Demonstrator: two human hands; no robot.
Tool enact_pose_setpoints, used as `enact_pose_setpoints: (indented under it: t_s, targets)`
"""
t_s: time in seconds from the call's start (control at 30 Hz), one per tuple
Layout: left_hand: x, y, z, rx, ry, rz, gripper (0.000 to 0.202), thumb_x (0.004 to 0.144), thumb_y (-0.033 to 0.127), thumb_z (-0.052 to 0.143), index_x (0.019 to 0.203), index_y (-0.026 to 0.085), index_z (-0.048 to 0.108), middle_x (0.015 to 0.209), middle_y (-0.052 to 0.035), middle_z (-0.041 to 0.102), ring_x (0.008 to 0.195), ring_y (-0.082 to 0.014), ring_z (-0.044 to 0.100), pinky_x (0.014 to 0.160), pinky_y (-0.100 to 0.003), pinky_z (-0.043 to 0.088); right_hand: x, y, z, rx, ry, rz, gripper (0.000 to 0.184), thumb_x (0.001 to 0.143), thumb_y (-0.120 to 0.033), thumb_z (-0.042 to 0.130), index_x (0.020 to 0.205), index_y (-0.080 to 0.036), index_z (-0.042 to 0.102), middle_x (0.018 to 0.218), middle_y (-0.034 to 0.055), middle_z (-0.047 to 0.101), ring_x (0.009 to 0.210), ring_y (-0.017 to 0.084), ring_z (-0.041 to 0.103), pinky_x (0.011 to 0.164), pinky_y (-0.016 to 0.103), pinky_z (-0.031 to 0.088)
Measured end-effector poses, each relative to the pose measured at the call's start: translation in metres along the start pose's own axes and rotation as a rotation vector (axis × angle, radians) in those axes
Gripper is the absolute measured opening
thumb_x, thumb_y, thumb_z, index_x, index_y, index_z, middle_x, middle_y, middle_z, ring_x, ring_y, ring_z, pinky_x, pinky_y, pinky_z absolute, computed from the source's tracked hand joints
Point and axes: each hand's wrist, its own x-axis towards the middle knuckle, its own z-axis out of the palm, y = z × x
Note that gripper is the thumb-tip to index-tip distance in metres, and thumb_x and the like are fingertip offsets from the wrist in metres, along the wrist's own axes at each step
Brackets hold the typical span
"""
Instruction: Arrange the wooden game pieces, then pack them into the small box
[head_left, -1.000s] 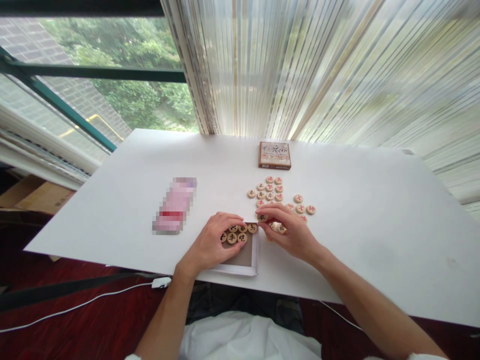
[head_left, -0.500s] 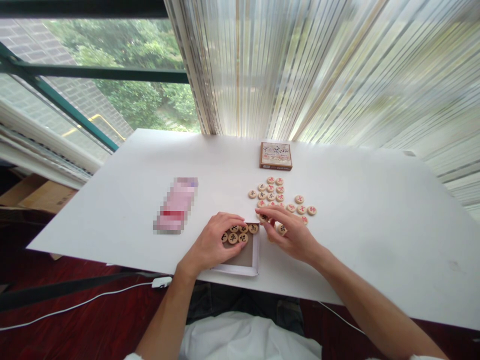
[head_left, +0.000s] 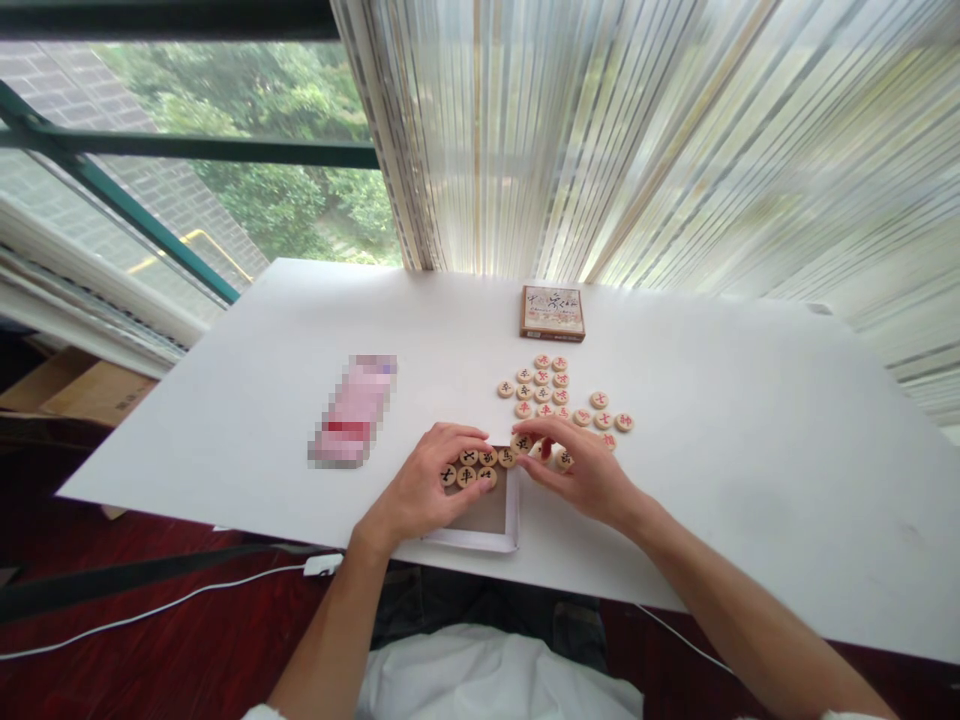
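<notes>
A shallow box tray (head_left: 511,515) with a pale rim lies at the table's near edge. Black-marked Chinese chess pieces (head_left: 466,476) sit in rows in its upper part. My left hand (head_left: 424,485) rests over the tray's left side, thumb and fingers curved apart around these rows. Between the thumb and fingertips of my right hand (head_left: 581,465) is a black-marked Chinese chess piece (head_left: 522,443), tilted at the tray's upper right corner. Loose red-marked pieces (head_left: 561,380) and black-marked pieces (head_left: 524,376) lie beyond my right hand, which partly hides some of them.
A small printed box (head_left: 553,313) lies farther back on the white table (head_left: 712,400). A blurred pink item (head_left: 352,412) is on the left. Window and curtain (head_left: 495,150) border the far edge. A white cable (head_left: 187,592) runs across the floor.
My right hand has brought the chess piece slightly left and tipped its marked face into view. My left thumb has shifted slightly; the hand otherwise keeps its place over the tray.
</notes>
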Motion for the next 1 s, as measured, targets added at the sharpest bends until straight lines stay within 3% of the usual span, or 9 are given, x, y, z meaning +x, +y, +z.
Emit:
enact_pose_setpoints:
  t_s: [0.23, 0.4, 0.53, 0.7, 1.0]
  targets:
    - [0.002, 0.020, -0.003, -0.033, 0.167, -0.082, 0.020, 0.092, 0.031, 0.064, 0.111, 0.023, 0.066, 0.113, -0.0071, 0.068, 0.110, -0.0216, 0.061, 0.100, -0.036, 0.048, 0.000, -0.004, 0.000, -0.008, 0.057, -0.118, 0.024, 0.089, -0.022, 0.071, 0.112, -0.023, 0.065, 0.102, 0.0049, 0.068, 0.080, 0.013, 0.064, 0.070, 0.024, 0.056]
    - [0.011, 0.039, 0.006, -0.160, 0.105, -0.243, 0.023, 0.091, 0.034, 0.066, 0.111, 0.023, 0.064, 0.103, -0.0024, 0.072, 0.087, -0.0154, 0.067, 0.079, -0.027, 0.053, -0.002, -0.003, 0.002, 0.008, 0.060, -0.158, 0.025, 0.090, -0.023, 0.071, 0.114, -0.025, 0.067, 0.100, 0.0042, 0.064, 0.078, 0.012, 0.063, 0.072, 0.024, 0.056]
    - [0.016, 0.044, 0.017, -0.291, 0.109, -0.316, 0.019, 0.090, 0.035, 0.067, 0.103, 0.022, 0.064, 0.093, -0.0012, 0.072, 0.080, -0.0139, 0.068, 0.069, -0.023, 0.052, -0.004, -0.003, 0.001, 0.003, 0.038, -0.176, 0.027, 0.091, -0.021, 0.069, 0.118, -0.025, 0.066, 0.100, 0.0041, 0.063, 0.081, 0.012, 0.064, 0.074, 0.025, 0.056]
    - [0.016, 0.041, 0.021, -0.400, 0.149, -0.378, 0.023, 0.087, 0.036, 0.070, 0.103, 0.021, 0.064, 0.089, -0.0020, 0.072, 0.077, -0.0144, 0.069, 0.066, -0.022, 0.054, -0.003, -0.005, 0.000, -0.012, 0.054, -0.185, 0.028, 0.090, -0.021, 0.070, 0.117, -0.023, 0.063, 0.101, 0.0054, 0.064, 0.081, 0.013, 0.065, 0.074, 0.026, 0.057]
    - [0.014, 0.040, 0.016, -0.423, 0.105, -0.382, 0.025, 0.090, 0.038, 0.066, 0.108, 0.021, 0.069, 0.093, -0.0041, 0.075, 0.082, -0.0169, 0.071, 0.072, -0.025, 0.057, -0.004, -0.004, 0.001, -0.020, 0.042, -0.185, 0.027, 0.094, -0.021, 0.065, 0.120, -0.024, 0.061, 0.105, 0.0071, 0.069, 0.092, 0.017, 0.069, 0.079, 0.028, 0.057]
